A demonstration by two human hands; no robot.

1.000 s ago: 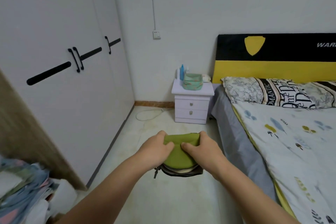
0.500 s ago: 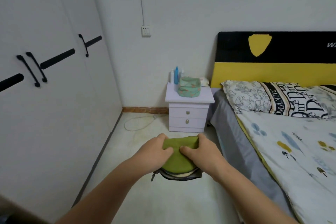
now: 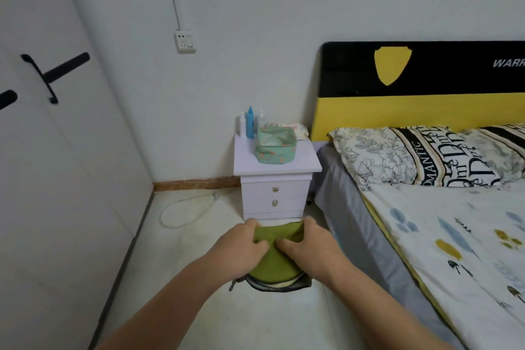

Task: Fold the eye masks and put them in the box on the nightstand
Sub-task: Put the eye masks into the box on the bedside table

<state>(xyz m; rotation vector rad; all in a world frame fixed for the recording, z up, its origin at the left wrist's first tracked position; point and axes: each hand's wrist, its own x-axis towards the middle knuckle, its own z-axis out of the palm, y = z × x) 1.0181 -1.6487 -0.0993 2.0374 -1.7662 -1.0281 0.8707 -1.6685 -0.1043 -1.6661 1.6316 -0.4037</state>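
I hold a stack of folded eye masks in front of me above the floor, the top one green, darker ones beneath. My left hand grips the stack's left side and my right hand its right side, thumbs pressed on top. Ahead stands the white nightstand, and on it sits a teal fabric box, open at the top.
Several bottles stand behind the box. The bed with patterned pillows runs along the right. White wardrobe doors line the left. A white cable loops on the floor left of the nightstand.
The view has moved forward; the nightstand and box are closer and more centred. The wardrobe and clothes pile at left slid out of view. Both hands keep the same hold on the masks.
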